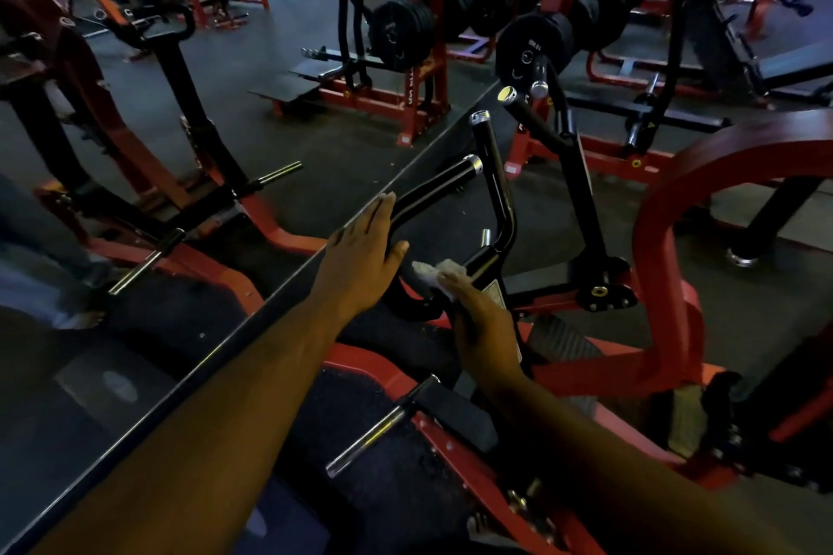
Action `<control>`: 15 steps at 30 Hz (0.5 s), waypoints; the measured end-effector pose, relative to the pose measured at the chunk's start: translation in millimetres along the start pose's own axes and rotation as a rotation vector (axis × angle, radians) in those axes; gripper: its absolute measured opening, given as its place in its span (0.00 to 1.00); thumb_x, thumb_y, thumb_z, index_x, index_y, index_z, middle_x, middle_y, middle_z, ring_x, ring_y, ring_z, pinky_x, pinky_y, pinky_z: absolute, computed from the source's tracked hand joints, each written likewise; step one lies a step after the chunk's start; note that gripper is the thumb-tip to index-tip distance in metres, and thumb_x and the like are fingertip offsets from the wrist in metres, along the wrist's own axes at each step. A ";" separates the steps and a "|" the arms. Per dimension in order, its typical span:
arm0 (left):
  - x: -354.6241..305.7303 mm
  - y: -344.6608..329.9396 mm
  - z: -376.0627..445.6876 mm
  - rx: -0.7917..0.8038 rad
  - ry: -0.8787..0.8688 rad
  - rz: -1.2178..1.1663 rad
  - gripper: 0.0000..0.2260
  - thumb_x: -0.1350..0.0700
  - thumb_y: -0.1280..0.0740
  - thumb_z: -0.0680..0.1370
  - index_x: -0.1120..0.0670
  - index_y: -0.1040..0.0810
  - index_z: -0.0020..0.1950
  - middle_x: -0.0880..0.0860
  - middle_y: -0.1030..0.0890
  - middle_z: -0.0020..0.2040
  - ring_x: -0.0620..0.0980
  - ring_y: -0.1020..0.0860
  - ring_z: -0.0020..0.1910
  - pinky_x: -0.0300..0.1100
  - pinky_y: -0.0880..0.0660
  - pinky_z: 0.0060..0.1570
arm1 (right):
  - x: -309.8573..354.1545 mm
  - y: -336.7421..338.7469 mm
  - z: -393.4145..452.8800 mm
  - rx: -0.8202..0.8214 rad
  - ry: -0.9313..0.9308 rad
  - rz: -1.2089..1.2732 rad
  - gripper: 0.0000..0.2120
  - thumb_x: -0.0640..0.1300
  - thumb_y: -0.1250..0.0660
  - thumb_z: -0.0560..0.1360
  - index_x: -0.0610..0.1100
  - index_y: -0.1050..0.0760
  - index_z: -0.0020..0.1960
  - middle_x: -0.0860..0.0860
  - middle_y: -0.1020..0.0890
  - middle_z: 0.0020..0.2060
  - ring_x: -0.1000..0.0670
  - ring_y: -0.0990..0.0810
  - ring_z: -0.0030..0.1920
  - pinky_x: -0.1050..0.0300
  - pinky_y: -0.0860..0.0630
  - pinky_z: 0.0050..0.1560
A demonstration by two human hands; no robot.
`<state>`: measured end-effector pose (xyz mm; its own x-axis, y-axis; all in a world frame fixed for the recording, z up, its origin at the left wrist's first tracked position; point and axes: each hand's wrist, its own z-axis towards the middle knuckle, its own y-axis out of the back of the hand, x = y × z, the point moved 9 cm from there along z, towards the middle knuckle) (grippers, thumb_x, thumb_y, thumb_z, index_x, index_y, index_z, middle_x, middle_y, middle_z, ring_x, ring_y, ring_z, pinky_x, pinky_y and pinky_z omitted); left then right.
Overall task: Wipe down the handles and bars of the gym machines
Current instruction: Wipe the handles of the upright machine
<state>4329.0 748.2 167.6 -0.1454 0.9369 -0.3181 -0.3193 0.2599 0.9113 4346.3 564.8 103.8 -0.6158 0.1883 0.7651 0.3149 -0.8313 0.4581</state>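
A: Start with the big thing. Which machine is this?

B: The red steel-framed plate-loaded machine point(662, 266), with a mirror wall point(135, 239) just to its left. Everything else I'll place from its forked black handle bar point(500, 212), the glossy tube with chrome end caps.

A: And the step in hand?

B: Wiping the base of that bar, I'd judge. The right hand point(484, 320) grips a small white crumpled cloth point(439, 270) and presses it against the bar's lower junction. The left hand point(363, 257) lies with fingers straight against the bar's left branch, seemingly steadying it and clasping nothing.

A: Next move?

B: Probably carry the cloth up from the junction along each branch to the chrome caps; the left hand would have to move off its branch first. The second black bar point(547, 135), beyond and right of the first, looks untouched.

A: Anything unclear?

B: The right hand covers most of the cloth and the joint under it. The scene is dim, so grime or wetness on the bar can't be judged, and the reflections left of the bar confuse real parts with mirrored ones. The short chrome peg point(376, 430) below is partly cut by the forearm.
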 end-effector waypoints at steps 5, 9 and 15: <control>-12.5 0.0 14.3 -0.021 0.009 0.051 0.31 0.43 0.41 0.85 0.50 0.47 0.84 0.57 0.40 0.82 0.60 0.36 0.79 0.62 0.36 0.73 | -2.4 -40.5 -17.7 0.179 0.101 -0.150 0.26 0.30 0.35 0.75 0.42 0.24 0.71 0.49 0.25 0.72 0.50 0.29 0.74 0.58 0.37 0.76; -19.1 1.4 25.5 -0.074 -0.013 0.166 0.29 0.44 0.39 0.83 0.52 0.40 0.82 0.57 0.33 0.79 0.60 0.29 0.74 0.61 0.31 0.67 | -14.9 -8.0 -29.4 0.160 0.052 -0.052 0.23 0.29 0.33 0.75 0.45 0.21 0.68 0.51 0.19 0.66 0.51 0.21 0.67 0.62 0.27 0.67; -35.6 -0.4 48.3 -0.091 0.005 0.270 0.28 0.40 0.41 0.83 0.54 0.35 0.79 0.58 0.25 0.71 0.61 0.24 0.66 0.59 0.25 0.58 | -65.5 87.8 56.1 -0.076 0.016 -0.119 0.19 0.27 0.39 0.79 0.40 0.22 0.66 0.48 0.20 0.66 0.52 0.23 0.68 0.50 0.27 0.70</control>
<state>4379.6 726.0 191.2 -0.2412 0.9681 -0.0683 -0.3510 -0.0215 0.9361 4454.8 508.8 119.2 -0.6570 0.2801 0.6999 0.1836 -0.8410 0.5089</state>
